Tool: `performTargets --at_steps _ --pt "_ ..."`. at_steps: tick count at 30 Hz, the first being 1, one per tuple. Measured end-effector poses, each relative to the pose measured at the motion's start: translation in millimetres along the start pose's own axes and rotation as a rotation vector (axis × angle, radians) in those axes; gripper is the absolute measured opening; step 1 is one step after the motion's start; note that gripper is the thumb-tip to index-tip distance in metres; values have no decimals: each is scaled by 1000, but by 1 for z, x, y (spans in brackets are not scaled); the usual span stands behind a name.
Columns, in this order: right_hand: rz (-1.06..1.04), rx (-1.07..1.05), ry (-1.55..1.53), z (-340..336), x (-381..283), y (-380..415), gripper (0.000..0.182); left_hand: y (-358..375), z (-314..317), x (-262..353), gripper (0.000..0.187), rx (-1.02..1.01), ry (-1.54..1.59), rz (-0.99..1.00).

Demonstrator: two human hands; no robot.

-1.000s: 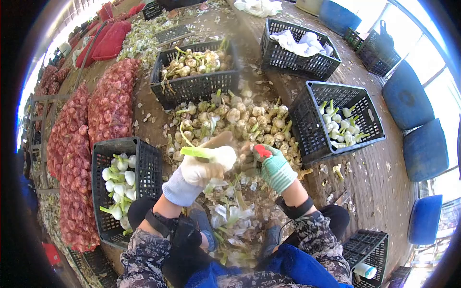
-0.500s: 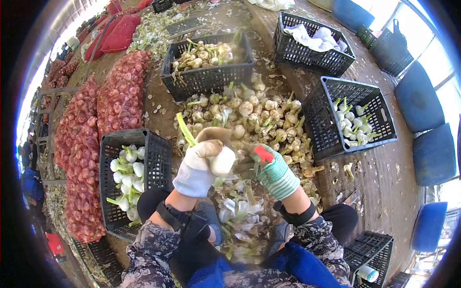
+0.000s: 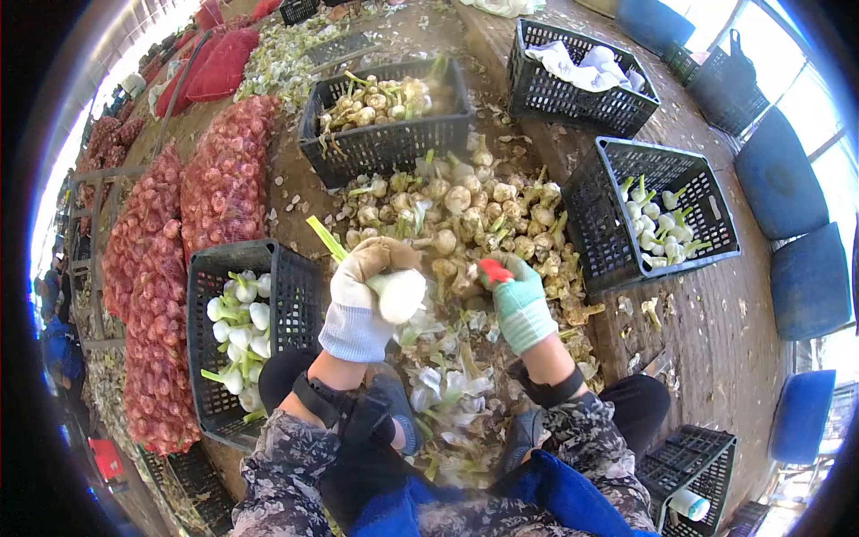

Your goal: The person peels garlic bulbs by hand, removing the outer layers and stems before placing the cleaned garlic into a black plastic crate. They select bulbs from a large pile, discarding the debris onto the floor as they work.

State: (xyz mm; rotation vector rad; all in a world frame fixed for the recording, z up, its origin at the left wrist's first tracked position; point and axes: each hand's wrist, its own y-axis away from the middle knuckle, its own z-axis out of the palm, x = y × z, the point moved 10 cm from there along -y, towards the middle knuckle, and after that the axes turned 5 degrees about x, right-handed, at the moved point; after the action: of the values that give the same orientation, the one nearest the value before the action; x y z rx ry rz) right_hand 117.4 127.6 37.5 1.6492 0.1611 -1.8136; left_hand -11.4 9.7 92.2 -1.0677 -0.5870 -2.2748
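My left hand point(image 3: 351, 291), in a white and tan work glove, is closed around a peeled white garlic bulb point(image 3: 400, 297). The bulb's green stem sticks out past the thumb, up and to the left. To the right, apart from the bulb, my right hand point(image 3: 522, 309) wears a green glove and has its fingers curled in. A bright red patch point(image 3: 495, 270) shows at its thumb and fingertips; whether it is a wrapping or part of a tool cannot be made out. Beneath and beyond both hands lies a heap of unpeeled garlic point(image 3: 501, 210).
Black crates of white garlic stand on the left point(image 3: 277, 313) and right point(image 3: 617, 224). Another crate point(image 3: 385, 148) beyond the heap holds untrimmed bulbs. Red net sacks point(image 3: 148, 295) line the left side. Peeled skins point(image 3: 447, 385) litter the floor between my feet.
My right hand has drawn away from the bulb, slightly to the right, and turned. My left hand has shifted a little left, with the garlic bulb still in it.
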Motion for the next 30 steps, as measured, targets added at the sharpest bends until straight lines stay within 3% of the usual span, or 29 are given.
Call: performTargets --at_steps 2,3,4,5,7,9,10,11,13,16,20,23,27,28,30 --pt "237 -221 -292 30 2 24 25 1 5 3 25 6 -50 -16" --pt "371 -323 -438 47 4 44 28 3 -2 -7 32 148 -19 -103" --pt "251 -354 -395 55 4 48 36 5 5 -10 36 127 -47 -130" --pt "-22 -294 -56 54 -12 50 34 5 12 -13 40 98 -75 -153" --pt "-632 -184 190 51 -46 58 33 -1 8 -11 43 206 -205 -46" --pt "-554 -263 140 50 -40 53 32 -7 -7 -33 39 259 -13 -212" --pt "-508 -303 114 48 -36 52 32 -7 -13 -32 37 261 -17 -196" --pt "-145 -265 -83 40 -13 39 36 -7 -19 -31 35 261 -20 -180" --pt "79 -218 -329 28 6 31 40 -6 -24 -28 33 256 -101 -146" --pt "26 -235 -180 40 -14 35 42 -1 -20 -12 33 288 -329 -27" --pt "-4 -226 105 58 -3 29 38 1 -6 -2 39 301 -391 104" --pt "92 -282 -159 61 -6 41 42 -3 -22 -10 42 318 -230 35" --pt "-235 -243 -44 43 -39 40 57 0 -20 -8 45 307 -348 4" --pt "-159 -264 -149 51 -33 43 62 3 -12 -4 46 311 -330 59" --pt "-391 -236 109 57 -41 52 44 2 -12 -9 45 298 -292 -11"
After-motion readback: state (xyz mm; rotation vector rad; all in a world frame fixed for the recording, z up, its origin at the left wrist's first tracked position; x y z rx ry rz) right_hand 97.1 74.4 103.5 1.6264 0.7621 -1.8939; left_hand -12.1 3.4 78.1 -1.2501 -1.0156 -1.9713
